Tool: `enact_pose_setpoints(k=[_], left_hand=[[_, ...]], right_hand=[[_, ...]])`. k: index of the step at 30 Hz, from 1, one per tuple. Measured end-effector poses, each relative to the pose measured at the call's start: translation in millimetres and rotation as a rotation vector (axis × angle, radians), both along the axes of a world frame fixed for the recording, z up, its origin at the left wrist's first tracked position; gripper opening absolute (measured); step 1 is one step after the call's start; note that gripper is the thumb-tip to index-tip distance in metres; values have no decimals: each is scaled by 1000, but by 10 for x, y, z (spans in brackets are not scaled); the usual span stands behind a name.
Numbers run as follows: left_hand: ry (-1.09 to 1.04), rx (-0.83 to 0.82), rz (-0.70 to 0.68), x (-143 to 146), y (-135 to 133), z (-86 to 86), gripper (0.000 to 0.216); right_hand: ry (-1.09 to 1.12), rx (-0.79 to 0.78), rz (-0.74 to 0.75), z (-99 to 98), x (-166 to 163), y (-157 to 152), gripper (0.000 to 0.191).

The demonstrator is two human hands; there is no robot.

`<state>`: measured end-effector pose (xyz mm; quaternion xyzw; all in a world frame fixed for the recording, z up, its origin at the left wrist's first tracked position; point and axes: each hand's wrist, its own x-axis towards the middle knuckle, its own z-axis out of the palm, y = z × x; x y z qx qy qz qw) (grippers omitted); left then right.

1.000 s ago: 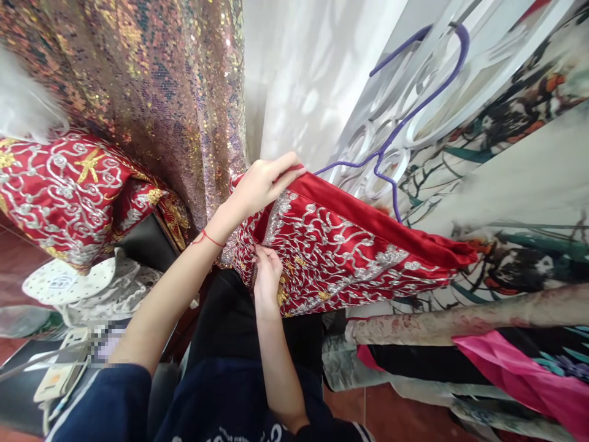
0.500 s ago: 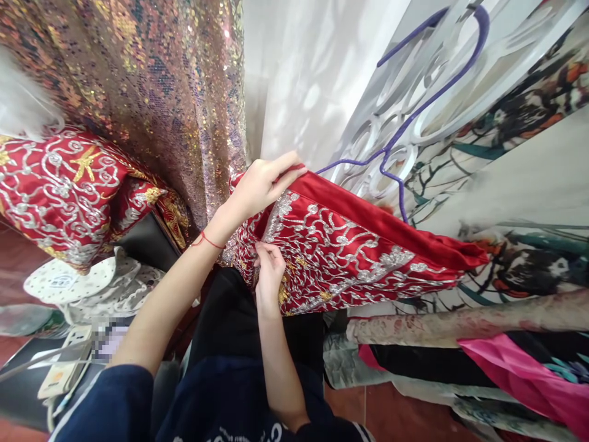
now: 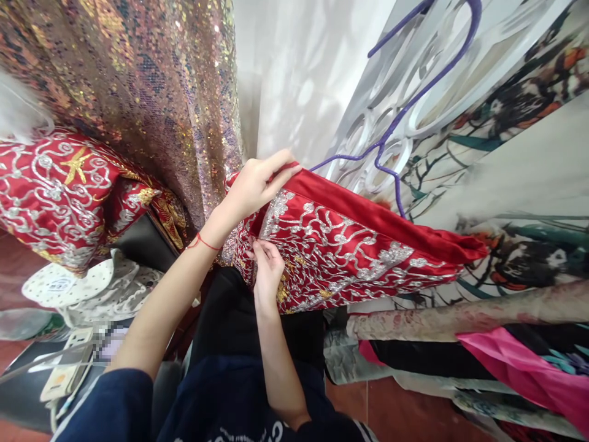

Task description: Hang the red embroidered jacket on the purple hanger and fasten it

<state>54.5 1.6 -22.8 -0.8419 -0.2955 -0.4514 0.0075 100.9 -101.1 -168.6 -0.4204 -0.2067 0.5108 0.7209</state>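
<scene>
A red satin garment point(image 3: 338, 239) with silver and gold embroidery spreads across in front of me, a plain red band along its top edge. My left hand point(image 3: 260, 184), with a red string at the wrist, is closed on that band near its left end, thumb and fingers gripping the cloth. Below it, my right hand point(image 3: 268, 270) pinches the garment's edge beside a dark opening in the fabric. Whether a small fastener lies in that pinch I cannot make out. Behind the band rises a purple hanger point(image 3: 381, 138), its lower part hidden by the cloth.
Sequined fabric point(image 3: 184, 104) hangs at the upper left, above another red embroidered garment point(image 3: 55, 190). A dotted white hat-like item point(image 3: 69, 285) and a power strip point(image 3: 68, 362) lie at left. Fabric rolls point(image 3: 460, 319) and pink cloth point(image 3: 529, 374) are at right.
The view has shifted slightly. Both hands keep their hold on the garment, and the fingers of my right hand have shifted a little at the edge.
</scene>
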Motion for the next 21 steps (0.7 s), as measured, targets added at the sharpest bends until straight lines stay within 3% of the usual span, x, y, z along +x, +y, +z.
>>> enact_pose_setpoints(k=[8, 12, 14, 17, 19, 21], left_hand=[[-63, -8, -48, 11, 29, -38, 26], [-68, -6, -7, -26, 0, 14, 24], [-95, 1, 46, -121, -92, -49, 22], [-312, -27, 213, -335, -345, -448, 20], [-516, -56, 371, -455, -537, -905, 18], [-463, -182, 379, -505, -690, -1398, 6]], right_hand=[[-1, 25, 14, 18, 5, -32, 27], [-54, -31, 83, 43, 38, -42, 30], [-69, -39, 109, 59, 60, -46, 31], [-82, -38, 126, 79, 91, -45, 32], [-80, -36, 146, 84, 102, -41, 33], [-69, -36, 153, 78, 95, -40, 33]])
